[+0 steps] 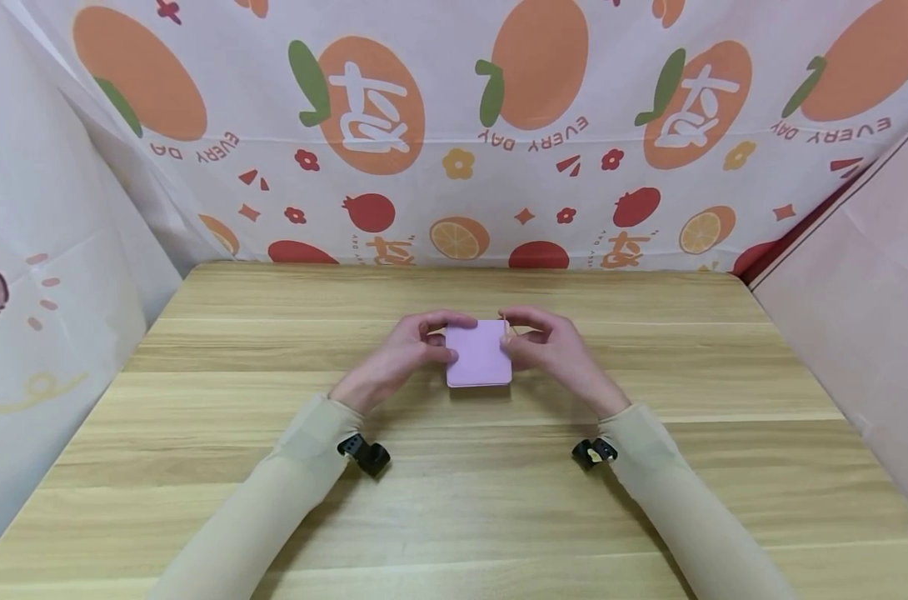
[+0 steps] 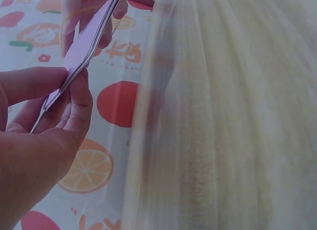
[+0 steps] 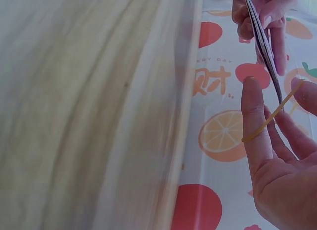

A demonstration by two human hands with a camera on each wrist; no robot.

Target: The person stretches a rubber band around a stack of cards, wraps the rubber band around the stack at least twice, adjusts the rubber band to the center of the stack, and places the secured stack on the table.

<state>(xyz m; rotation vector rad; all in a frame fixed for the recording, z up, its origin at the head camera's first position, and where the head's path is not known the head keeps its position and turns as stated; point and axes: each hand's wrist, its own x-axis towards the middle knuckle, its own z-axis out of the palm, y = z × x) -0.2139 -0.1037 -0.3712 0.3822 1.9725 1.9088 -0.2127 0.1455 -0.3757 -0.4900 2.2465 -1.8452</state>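
Observation:
A thin square stack of purple cards (image 1: pixel 480 357) is held up over the wooden table, and several layers show along its edge (image 2: pixel 97 42). My left hand (image 1: pixel 412 343) pinches its left side, thumb on the near face and fingers behind. At the right side is my right hand (image 1: pixel 555 340), with a thin yellow-orange rubber band (image 3: pixel 271 118) stretched between its thumb and a finger. In the right wrist view the stack's corner reaches between that thumb and the fingers; whether they touch it I cannot tell.
The wood-grain table (image 1: pixel 469 500) spreads below both hands. Behind it hangs a white curtain (image 1: pixel 454 192) printed with fruit, and pale sheets (image 1: pixel 42 250) close off the sides. Each sleeved wrist wears a black camera mount (image 1: pixel 366 455).

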